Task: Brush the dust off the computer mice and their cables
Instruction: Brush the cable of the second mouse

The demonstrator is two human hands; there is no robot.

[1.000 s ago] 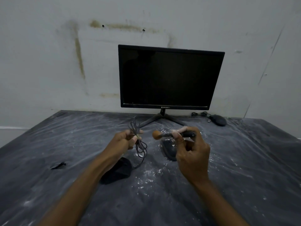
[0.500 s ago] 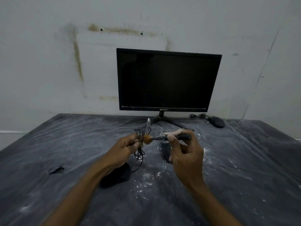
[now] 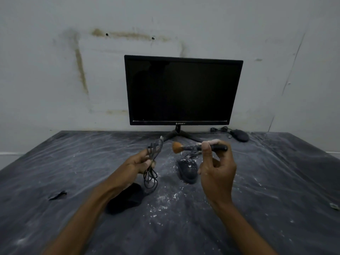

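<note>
Nearest to us, a dark mouse (image 3: 127, 198) lies on the dusty counter (image 3: 73, 227), partly hidden under our left forearm, with white specks scattered just to its right. Its cable (image 3: 151, 162) rises from there in a bundled loop into our left hand (image 3: 136, 165), whose fingers are curled round the bundle and hold it up off the counter, the plug end poking out above. Level with it on the right, our right hand (image 3: 217, 172) pinches the black handle of a brush (image 3: 198, 147) between thumb and fingertips; the brush lies sideways with its orange bristles pointing left, near the cable but apart from it. Below the brush, a second mouse (image 3: 187, 170) sits on the counter, its back flecked with white dust. Farther off stands a dark monitor (image 3: 184, 91), and at far right a third mouse (image 3: 239, 135) with its coiled cable beside it.

We judge we are on the cable step for the near mouse. The next move calls for bringing the bristles onto the held loops and stroking along them, while our left hand keeps the bundle taut and steady. The flecked mouse plainly needs brushing too.
</note>
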